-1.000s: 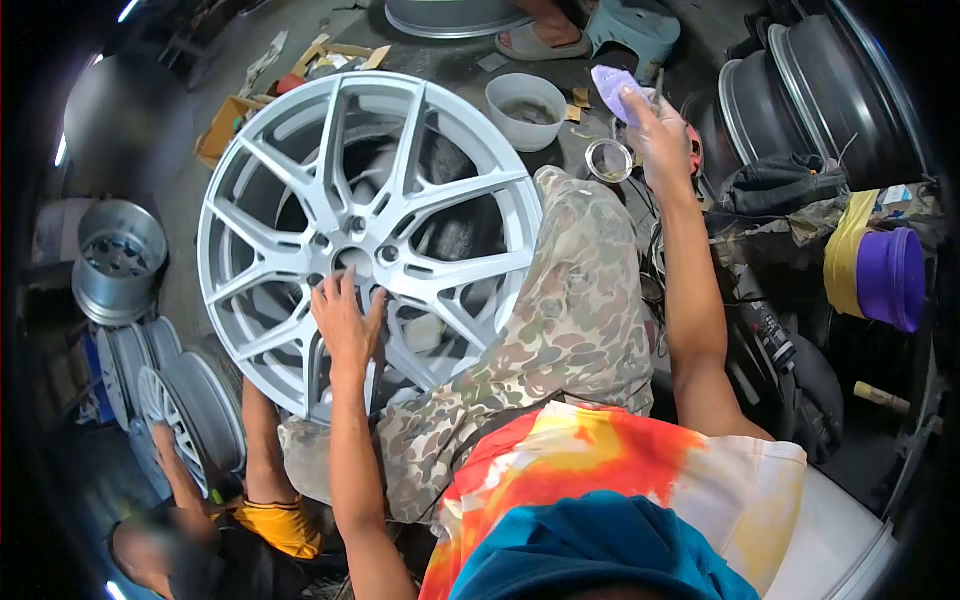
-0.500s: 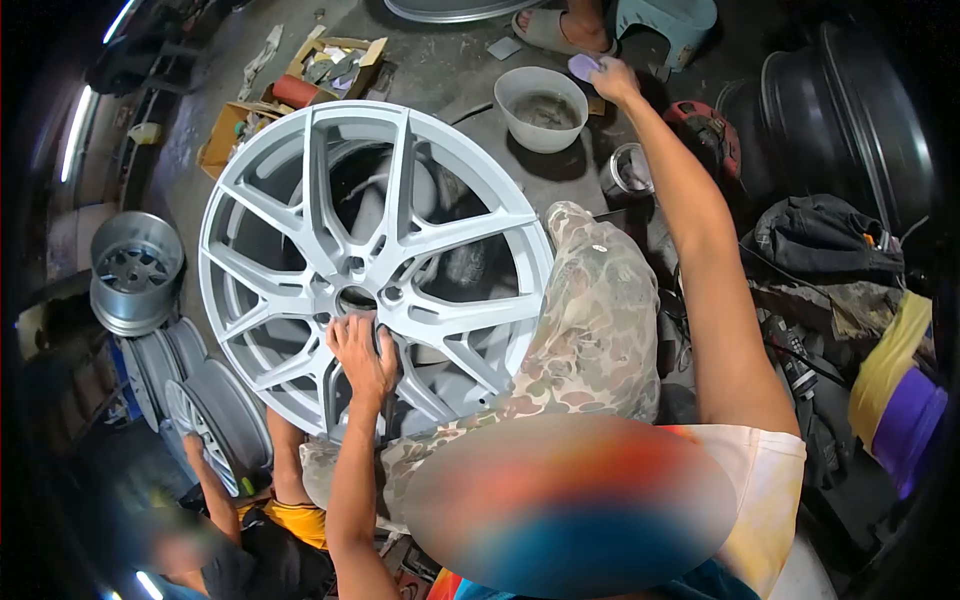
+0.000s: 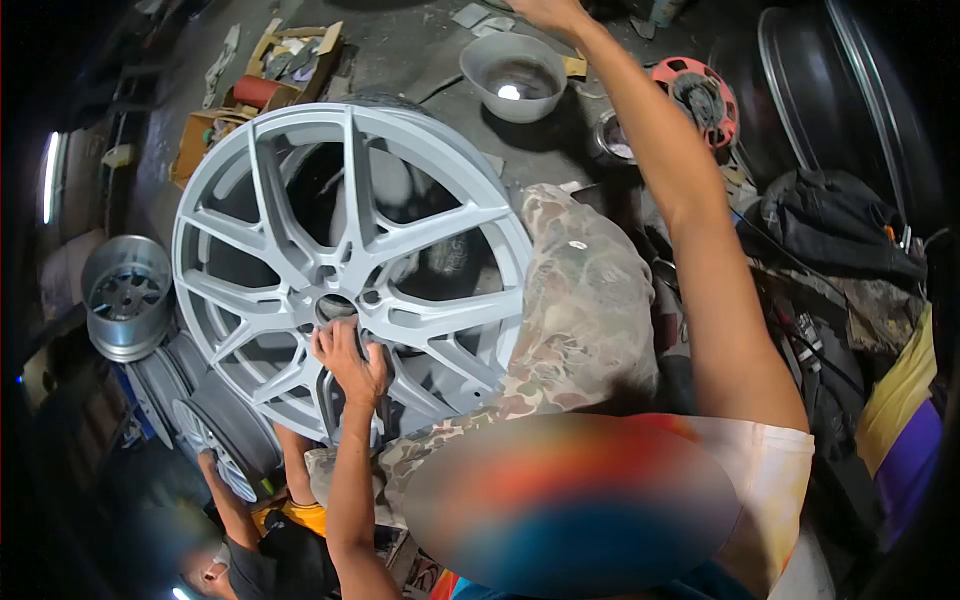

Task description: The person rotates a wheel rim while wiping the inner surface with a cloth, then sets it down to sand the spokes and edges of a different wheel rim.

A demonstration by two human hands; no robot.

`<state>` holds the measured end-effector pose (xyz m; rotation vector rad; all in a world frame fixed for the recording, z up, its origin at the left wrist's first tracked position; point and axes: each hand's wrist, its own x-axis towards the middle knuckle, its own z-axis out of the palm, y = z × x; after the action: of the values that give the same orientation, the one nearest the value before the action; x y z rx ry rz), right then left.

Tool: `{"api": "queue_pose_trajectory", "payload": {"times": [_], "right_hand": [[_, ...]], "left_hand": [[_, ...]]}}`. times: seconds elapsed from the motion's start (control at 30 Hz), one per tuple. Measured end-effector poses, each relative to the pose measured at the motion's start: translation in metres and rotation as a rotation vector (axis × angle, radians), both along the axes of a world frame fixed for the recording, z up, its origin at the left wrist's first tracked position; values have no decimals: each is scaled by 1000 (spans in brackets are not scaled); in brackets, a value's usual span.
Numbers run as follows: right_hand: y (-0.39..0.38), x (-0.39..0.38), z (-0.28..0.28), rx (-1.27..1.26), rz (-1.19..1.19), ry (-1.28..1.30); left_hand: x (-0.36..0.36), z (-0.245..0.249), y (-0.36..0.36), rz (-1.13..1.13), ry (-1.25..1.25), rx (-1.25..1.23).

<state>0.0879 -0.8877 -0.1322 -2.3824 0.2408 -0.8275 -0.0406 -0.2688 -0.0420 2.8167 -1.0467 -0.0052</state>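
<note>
A large grey multi-spoke wheel rim point(image 3: 425, 246) stands tilted in front of me, against my camouflage-clad leg. My left hand point(image 3: 350, 365) grips it near the hub, with the fingers curled by the centre hole. Stretched far forward, my right hand point(image 3: 548, 12) is cut by the top edge of the view, so its fingers and anything in them are hidden. A translucent bowl point(image 3: 513, 105) of water sits on the floor just below that hand.
Cardboard boxes point(image 3: 190, 150) with scraps and a red roll point(image 3: 257, 92) lie beyond the rim. A metal can point(image 3: 610, 140) and a red round object point(image 3: 725, 110) are at right. Dark rims point(image 3: 840, 110) stand farther right. At left, another person's hand point(image 3: 208, 462) is by a rim point(image 3: 235, 430).
My right hand has moved up to the frame's edge; the purple pad it held no longer shows. My view has shifted, and my left hand stays by the hub.
</note>
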Motion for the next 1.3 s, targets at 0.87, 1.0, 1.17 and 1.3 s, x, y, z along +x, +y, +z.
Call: {"api": "queue_pose_trajectory", "payload": {"times": [0.87, 1.0, 1.17, 1.3], "right_hand": [[247, -379, -44, 520, 10, 416], [232, -375, -81, 459, -199, 794], [238, -418, -138, 85, -584, 780], [234, -420, -117, 134, -554, 1002]], "left_hand": [[-91, 21, 17, 320, -82, -163], [-117, 32, 18, 471, 129, -3], [-123, 45, 18, 504, 158, 117], [-113, 48, 18, 544, 202, 205]]}}
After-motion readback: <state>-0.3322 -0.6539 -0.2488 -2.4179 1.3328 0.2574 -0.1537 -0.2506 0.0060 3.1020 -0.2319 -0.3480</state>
